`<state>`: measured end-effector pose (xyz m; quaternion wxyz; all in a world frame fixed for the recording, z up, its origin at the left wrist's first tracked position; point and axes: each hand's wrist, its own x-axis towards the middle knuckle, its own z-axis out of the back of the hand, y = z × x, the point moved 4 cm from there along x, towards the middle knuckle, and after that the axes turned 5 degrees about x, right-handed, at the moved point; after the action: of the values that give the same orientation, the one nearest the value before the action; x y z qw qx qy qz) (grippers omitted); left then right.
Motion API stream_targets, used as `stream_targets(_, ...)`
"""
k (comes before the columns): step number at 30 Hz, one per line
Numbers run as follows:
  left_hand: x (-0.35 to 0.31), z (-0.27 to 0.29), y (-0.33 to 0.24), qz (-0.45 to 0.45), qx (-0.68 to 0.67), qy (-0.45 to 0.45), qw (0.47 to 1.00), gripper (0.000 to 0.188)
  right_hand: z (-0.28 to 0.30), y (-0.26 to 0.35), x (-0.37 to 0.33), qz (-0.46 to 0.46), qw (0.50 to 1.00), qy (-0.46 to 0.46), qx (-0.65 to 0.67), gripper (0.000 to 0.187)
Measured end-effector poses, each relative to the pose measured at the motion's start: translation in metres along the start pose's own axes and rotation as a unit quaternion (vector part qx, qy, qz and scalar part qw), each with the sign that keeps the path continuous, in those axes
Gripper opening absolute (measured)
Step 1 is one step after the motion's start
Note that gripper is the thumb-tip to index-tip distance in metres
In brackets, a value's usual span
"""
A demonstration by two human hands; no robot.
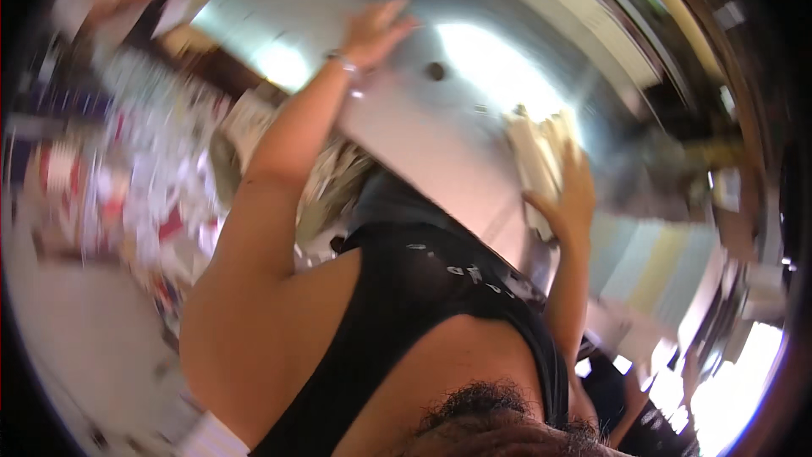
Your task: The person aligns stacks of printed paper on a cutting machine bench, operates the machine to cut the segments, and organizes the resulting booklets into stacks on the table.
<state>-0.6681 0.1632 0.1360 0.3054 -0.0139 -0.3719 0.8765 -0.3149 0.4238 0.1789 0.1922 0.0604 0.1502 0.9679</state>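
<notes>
My left hand (377, 34) reaches over a shiny metal worktop (423, 135), its fingers stretched out and nothing seen in them. A band circles that wrist. On the right, my right hand (571, 190) is around a bundle of long, pale cream strips (529, 152), with the thumb on the near side and the fingers along the far side. Motion blur hides what the strips are made of. Between the two hands, a small dark round spot (436, 71) shows on the worktop.
A blurred heap of white, red and purple packets or scraps (161, 161) lies at the left. A striped pale panel (655, 267) stands right of my right hand. Long rail-like edges (626, 25) run along the far right side. Another person's arm (634, 406) shows at the lower right.
</notes>
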Motion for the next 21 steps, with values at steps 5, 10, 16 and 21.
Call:
stream_targets(5,-0.156,0.014,-0.045,0.018,-0.003,-0.156,0.988,0.087,0.005,0.030,0.007,-0.011,0.999,0.005,-0.034,0.112)
stream_targets(10,-0.249,-0.034,-0.033,0.213,-0.154,-0.267,0.927,0.125,-0.027,0.096,0.040,0.115,0.992,0.043,0.003,0.113)
stream_targets(16,-0.249,-0.058,-0.033,0.273,-0.593,-0.139,0.745,0.090,-0.083,0.223,0.036,0.377,0.919,0.102,0.045,0.113)
stream_targets(21,-0.274,-0.033,-0.021,0.135,-0.850,-0.142,0.489,0.049,-0.103,0.314,-0.009,0.473,0.821,0.281,0.156,0.114)
